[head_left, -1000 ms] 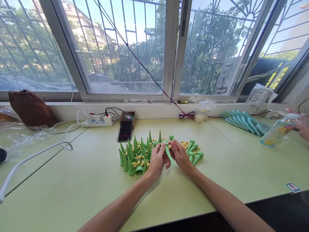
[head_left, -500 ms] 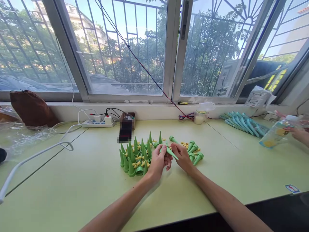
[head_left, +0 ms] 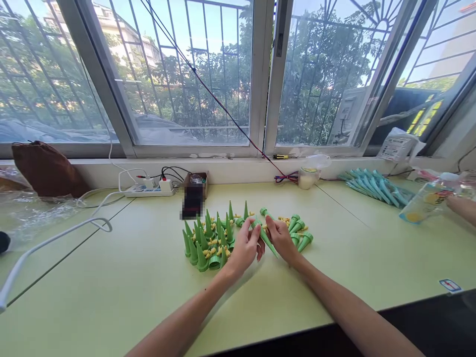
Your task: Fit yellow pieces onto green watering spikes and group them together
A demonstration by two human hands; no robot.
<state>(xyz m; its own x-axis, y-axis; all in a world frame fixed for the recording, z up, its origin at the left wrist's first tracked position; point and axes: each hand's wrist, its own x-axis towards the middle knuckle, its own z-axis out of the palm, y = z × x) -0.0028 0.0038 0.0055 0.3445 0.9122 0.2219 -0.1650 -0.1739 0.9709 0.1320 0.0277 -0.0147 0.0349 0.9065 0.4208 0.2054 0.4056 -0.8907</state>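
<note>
Sitting well to the left of the fingers: a brown cloth bag point(head_left: 48, 171), gathered at the top. Nearer, beyond and left of the fingers: a white plastic power strip point(head_left: 150, 192) with plugs and cables, then a small open brown cardboard box point(head_left: 204, 187). Just left of the left fingers, a cluster of light-green tapered plastic cones point(head_left: 202, 259), most upright with points up; small yellow plastic fittings point(head_left: 210, 253) lie among them.

Left hand point(head_left: 243, 248): thumb and fingers grasp the wide end of a single light-green tapered plastic spike point(head_left: 267, 241). Spike lies between the two hands, tilted, its point directed down and to the right. Right hand point(head_left: 283, 244): fingers curled close beside the spike; cannot tell whether they grip anything.

Just right of the right fingers: several green ribbed-cap plastic spikes point(head_left: 305, 242), lying on their sides on the pale yellow-green tabletop point(head_left: 353, 258). Well to the right: a fanned stack of teal plastic pieces point(head_left: 375, 187), a clear labelled plastic bottle point(head_left: 424, 202), and another person's hand point(head_left: 463, 207) beside the bottle.
</note>
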